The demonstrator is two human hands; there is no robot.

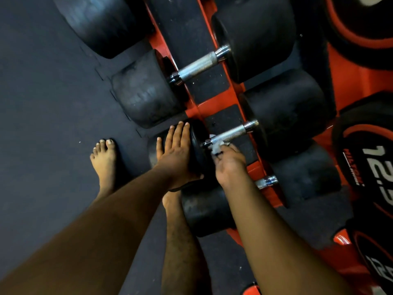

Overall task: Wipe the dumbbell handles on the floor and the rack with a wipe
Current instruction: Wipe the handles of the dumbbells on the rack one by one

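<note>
Bracing the dumbbell's near head [197, 143] with flat, straight fingers, the left hand [177, 150] steadies it on the red rack [214, 99] while the right hand [228, 162] pinches the wipe [217, 146] against its knurled handle [229, 134].

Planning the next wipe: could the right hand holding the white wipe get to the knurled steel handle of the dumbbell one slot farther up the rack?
Probably yes. That knurled steel handle lies bare on the red rack, with nothing over it; the right hand with the white wipe only needs to move farther up.

Crumpled white wipe [217, 147] against knurled dumbbell handle [228, 134] on rack [214, 99].
</note>
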